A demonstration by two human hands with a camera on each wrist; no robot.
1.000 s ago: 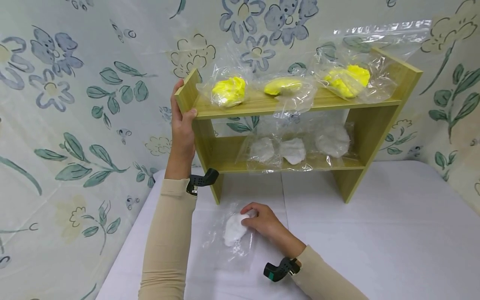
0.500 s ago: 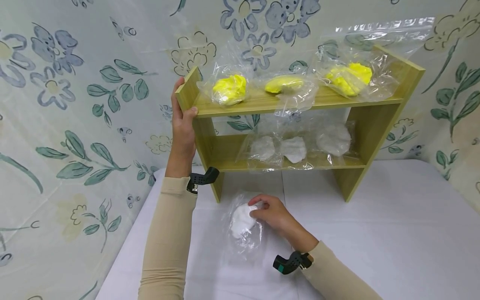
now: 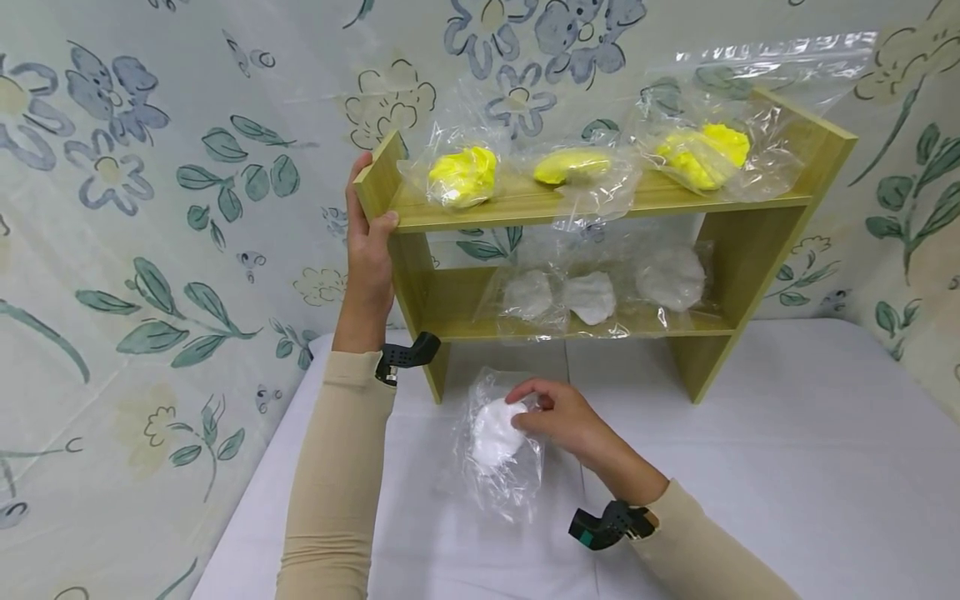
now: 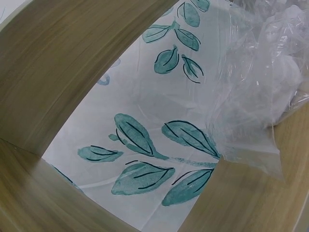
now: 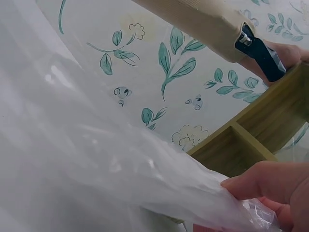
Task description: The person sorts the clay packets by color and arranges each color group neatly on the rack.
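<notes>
My left hand (image 3: 369,258) grips the left side panel of a wooden two-tier shelf (image 3: 517,218), with the thumb on the front of the upper board. In front of the shelf, my right hand (image 3: 558,421) pinches a clear plastic bag holding a white lump (image 3: 495,433). Seen from the right wrist, the bag (image 5: 145,159) stretches away from the thumb (image 5: 260,179) and fingers. Bagged yellow lumps (image 3: 462,177) line the upper board. On the lower board sit bagged white lumps (image 3: 589,297), one of them partly visible in the left wrist view.
The shelf stands on a table with a white cloth (image 3: 810,467). Behind it hangs a flower-patterned cloth (image 3: 225,192). A large clear zip bag (image 3: 780,62) sticks up above the shelf's right end. The shelf's right side panel (image 3: 772,242) reaches down to the table.
My right hand has moved right and slightly toward the shelf, bringing the bagged white lump with it. My left hand keeps its grip on the shelf.
</notes>
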